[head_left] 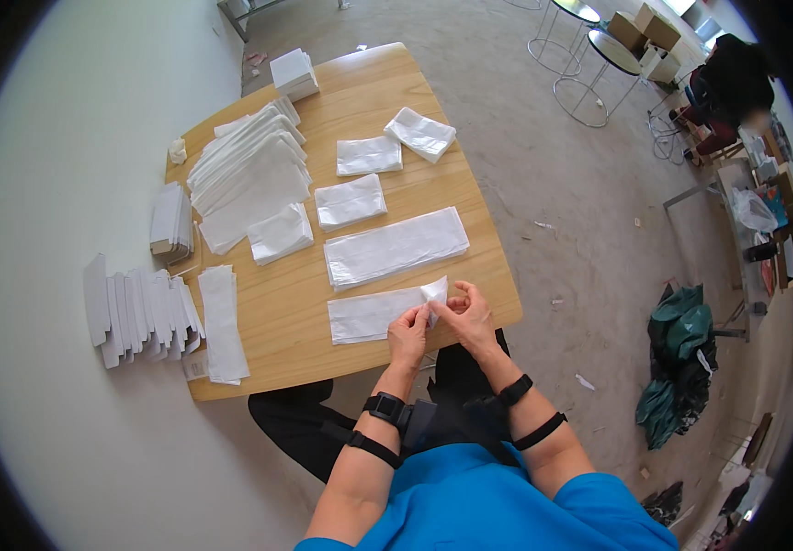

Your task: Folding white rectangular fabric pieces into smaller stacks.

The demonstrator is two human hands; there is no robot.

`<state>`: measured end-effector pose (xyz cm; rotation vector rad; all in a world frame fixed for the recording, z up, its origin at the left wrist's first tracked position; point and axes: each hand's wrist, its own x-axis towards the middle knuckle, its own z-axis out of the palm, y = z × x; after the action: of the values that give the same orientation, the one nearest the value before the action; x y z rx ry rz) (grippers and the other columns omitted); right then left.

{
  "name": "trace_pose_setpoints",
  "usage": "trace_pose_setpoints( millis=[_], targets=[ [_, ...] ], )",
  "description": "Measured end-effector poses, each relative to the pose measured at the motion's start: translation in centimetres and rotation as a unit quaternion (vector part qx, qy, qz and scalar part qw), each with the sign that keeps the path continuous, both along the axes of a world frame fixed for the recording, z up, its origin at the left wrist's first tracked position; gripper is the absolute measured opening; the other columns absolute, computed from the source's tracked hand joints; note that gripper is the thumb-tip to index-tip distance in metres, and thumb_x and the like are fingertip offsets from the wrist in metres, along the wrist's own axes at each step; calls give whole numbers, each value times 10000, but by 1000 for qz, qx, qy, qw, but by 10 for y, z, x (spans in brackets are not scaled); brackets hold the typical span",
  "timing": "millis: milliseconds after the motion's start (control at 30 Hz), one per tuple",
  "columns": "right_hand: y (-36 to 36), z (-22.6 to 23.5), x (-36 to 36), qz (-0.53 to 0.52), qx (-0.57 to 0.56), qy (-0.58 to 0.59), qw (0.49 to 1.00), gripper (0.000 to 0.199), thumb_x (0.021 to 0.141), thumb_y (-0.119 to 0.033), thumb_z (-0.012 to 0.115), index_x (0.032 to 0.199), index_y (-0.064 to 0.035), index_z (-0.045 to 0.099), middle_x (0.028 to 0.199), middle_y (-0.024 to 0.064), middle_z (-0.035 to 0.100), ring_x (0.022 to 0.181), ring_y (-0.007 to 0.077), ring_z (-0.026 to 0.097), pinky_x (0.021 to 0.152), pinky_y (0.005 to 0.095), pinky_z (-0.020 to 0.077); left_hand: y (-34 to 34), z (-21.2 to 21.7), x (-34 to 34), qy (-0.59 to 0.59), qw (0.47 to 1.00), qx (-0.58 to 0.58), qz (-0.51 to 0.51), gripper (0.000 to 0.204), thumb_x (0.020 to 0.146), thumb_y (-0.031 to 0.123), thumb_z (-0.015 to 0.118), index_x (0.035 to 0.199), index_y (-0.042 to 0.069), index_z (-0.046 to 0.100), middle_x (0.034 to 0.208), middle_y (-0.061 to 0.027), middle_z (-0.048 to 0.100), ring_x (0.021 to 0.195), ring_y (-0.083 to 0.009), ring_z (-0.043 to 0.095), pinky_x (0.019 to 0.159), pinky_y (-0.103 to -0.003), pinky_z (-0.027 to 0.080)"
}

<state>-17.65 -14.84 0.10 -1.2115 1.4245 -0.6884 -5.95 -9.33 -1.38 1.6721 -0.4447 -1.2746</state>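
A long, flat white sheet [373, 316], paper or thin plastic, lies along the table's near edge, its right end turned up into a crumpled fold. My left hand [407, 336] pinches that end with thumb and forefinger. From the other side, my right hand [472, 321] grips the same fold between thumb and bent fingers, close to the left fingertips. Just beyond both hands is a pile of similar long sheets [396, 246]. Further off lie shorter folded white packets [351, 202], some slightly overlapping.
The wooden table [272, 317] also bears a fanned heap of white sheets [249, 174], a white block-like stack [294, 73] and a narrow sheet pile [223, 324]. White folded cartons [144, 315] stand at its left edge. Dark green bags [677, 354] lie on the floor; a person [732, 87] sits far right.
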Motion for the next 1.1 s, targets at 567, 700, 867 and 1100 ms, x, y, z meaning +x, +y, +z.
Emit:
trace_pose_setpoints(
  millis=[567,700,867,1100],
  targets=[
    [16,-25,-15,-10,-41,-37,998,237,926,-29,544,1156,27,560,855,63,682,750,106,654,678,235,513,7,6,-6,-152,980,-80,-98,154,870,136,689,950,5,681,849,-31,644,773,-92,589,719,-248,504],
    [19,-15,-16,-32,-14,-10,999,254,910,-55,577,1152,19,565,843,64,668,714,106,636,670,239,514,10,-10,-4,-143,986,-68,-43,178,879,167,687,948,3,680,824,-29,638,739,-95,585,693,-255,493],
    [24,-3,-5,-108,-101,89,985,312,845,-107,634,1133,2,587,832,104,646,642,167,622,636,300,513,8,-13,-3,-102,993,-50,-27,178,897,173,672,934,-1,677,796,-16,649,716,-86,577,682,-245,485],
    [22,-16,-11,-60,-92,105,988,416,805,-123,686,1186,-19,555,846,94,631,594,172,598,599,322,504,6,-10,-1,-72,996,-40,-33,194,900,184,675,947,-4,677,827,-26,680,758,-76,599,703,-232,489]
  ],
)
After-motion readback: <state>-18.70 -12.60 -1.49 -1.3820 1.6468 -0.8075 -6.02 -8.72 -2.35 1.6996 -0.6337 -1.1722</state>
